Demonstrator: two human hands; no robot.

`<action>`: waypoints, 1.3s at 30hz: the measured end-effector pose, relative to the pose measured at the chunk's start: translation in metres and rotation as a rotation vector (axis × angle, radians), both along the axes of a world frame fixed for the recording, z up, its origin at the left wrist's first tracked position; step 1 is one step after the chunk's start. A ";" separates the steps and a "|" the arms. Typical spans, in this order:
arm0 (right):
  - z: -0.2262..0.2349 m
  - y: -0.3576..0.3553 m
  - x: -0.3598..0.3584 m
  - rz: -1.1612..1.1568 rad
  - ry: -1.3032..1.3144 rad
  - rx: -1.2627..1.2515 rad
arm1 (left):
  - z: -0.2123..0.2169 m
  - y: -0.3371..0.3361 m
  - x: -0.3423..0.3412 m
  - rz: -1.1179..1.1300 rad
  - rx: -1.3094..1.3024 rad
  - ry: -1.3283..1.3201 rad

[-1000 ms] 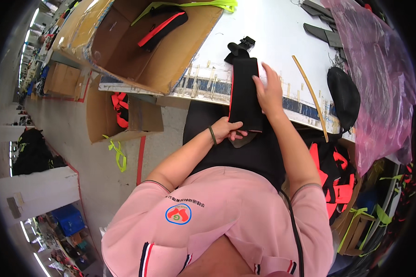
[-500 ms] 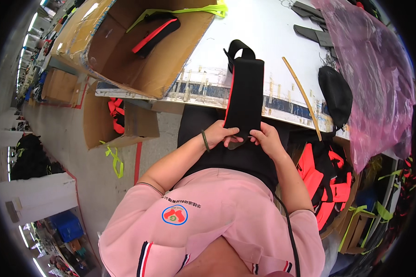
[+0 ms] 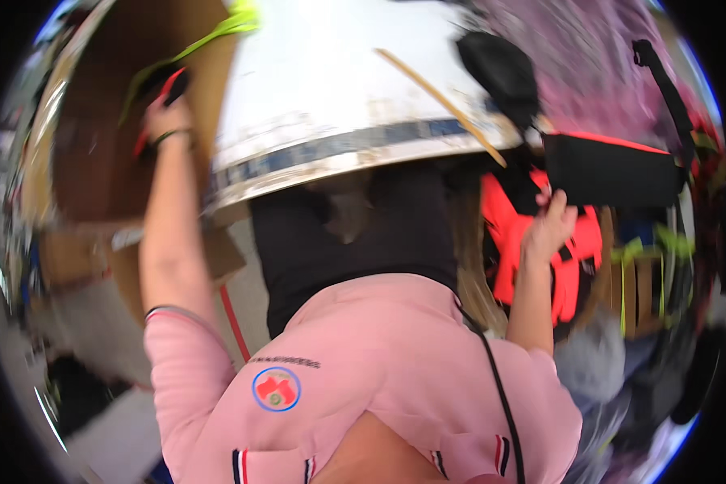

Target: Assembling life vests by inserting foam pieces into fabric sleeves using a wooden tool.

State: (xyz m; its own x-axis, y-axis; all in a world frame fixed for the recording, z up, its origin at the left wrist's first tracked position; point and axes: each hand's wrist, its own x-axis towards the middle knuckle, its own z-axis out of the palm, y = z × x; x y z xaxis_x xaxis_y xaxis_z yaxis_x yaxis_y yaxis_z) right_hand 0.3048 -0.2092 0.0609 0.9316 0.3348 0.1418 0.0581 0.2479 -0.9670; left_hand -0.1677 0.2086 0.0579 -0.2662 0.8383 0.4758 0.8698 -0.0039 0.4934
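Inside the large cardboard box at the left, my left hand (image 3: 166, 119) is closed around a black padded strap with red edging (image 3: 174, 85); part of it is hidden by the hand. On the right, my right hand (image 3: 550, 219) pinches the near-left corner of a flat black padded panel (image 3: 609, 169) with a red edge, though motion blur softens the fingertips. This panel stretches out sideways, and a narrow black strap (image 3: 667, 85) sticks up from its far end. Below it lie several bright red and black pieces (image 3: 504, 234) in a box.
The white worktable (image 3: 315, 73) has a worn, taped front edge. A thin wooden strip (image 3: 440, 101) and a black pouch (image 3: 500, 74) lie on it. Pink plastic sheeting (image 3: 589, 64) covers its right side. The cardboard box (image 3: 210, 89) carries a yellow-green strap (image 3: 238, 18).
My hands have parted from in front of my lap. My left hand has reached into the box and taken hold of a strap; my right has swung the black panel out to the right.
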 end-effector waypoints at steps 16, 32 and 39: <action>-0.118 -0.116 0.047 -0.286 0.755 -0.126 | -0.067 0.033 -0.121 0.339 -0.650 0.409; -0.085 -0.024 -0.018 0.466 0.254 -0.420 | -0.060 0.066 -0.141 0.002 -0.497 0.271; -0.096 -0.019 -0.030 0.579 0.138 -0.507 | -0.077 0.028 -0.092 -0.034 -0.382 -0.098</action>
